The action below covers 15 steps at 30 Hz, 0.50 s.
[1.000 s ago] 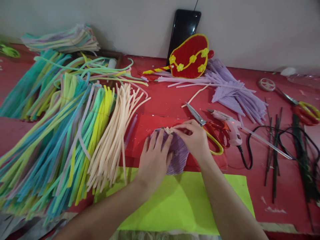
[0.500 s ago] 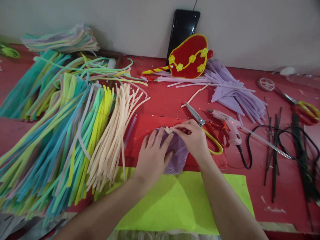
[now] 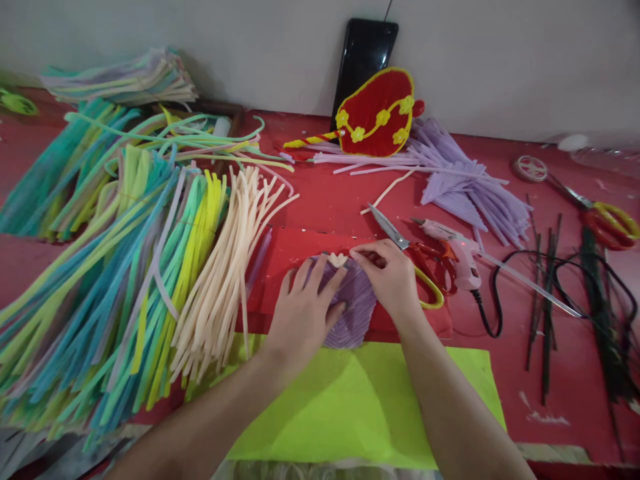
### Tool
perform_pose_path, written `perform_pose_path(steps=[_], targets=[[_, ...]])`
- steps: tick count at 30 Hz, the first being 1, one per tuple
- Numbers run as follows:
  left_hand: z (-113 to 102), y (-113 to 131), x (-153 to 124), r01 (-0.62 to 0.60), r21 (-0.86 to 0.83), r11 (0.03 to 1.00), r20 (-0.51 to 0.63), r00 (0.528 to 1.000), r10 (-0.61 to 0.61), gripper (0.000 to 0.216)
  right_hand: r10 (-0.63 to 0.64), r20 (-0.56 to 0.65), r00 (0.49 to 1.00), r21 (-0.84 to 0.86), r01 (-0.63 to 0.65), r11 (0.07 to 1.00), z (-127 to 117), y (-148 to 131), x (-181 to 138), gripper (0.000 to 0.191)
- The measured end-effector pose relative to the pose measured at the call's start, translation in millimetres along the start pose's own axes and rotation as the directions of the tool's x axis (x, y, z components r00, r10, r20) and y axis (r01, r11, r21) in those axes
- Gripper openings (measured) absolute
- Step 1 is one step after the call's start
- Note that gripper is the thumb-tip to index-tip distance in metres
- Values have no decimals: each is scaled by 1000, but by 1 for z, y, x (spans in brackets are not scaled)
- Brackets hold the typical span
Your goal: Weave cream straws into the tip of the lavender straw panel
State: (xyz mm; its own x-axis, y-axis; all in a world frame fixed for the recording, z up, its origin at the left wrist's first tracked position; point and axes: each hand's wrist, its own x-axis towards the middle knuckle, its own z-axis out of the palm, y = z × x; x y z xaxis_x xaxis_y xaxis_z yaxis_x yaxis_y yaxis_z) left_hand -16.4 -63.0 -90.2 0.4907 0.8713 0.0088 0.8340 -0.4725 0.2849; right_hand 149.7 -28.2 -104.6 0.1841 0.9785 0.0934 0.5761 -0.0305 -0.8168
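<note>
Pressing the purple woven piece [image 3: 359,301], left hand [image 3: 301,315] lies with fingers spread; right hand [image 3: 393,283] pinches its cream trim [image 3: 339,259].

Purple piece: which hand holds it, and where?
Left hand presses flat on the purple piece; right hand pinches its top edge, beside the cream bit.

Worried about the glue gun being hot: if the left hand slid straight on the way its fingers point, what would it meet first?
Likely the cream knot at the purple woven piece's top edge, just past the left hand's fingertips; the glue gun lies off to the right.
</note>
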Motion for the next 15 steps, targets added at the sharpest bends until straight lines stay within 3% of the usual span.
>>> perform_pose_path(steps=[15], targets=[[0, -2, -1, -15, -16, 1000, -10, 1000, 15, 50, -34, 69, 997, -20, 35, 999, 1, -2, -4, 10]])
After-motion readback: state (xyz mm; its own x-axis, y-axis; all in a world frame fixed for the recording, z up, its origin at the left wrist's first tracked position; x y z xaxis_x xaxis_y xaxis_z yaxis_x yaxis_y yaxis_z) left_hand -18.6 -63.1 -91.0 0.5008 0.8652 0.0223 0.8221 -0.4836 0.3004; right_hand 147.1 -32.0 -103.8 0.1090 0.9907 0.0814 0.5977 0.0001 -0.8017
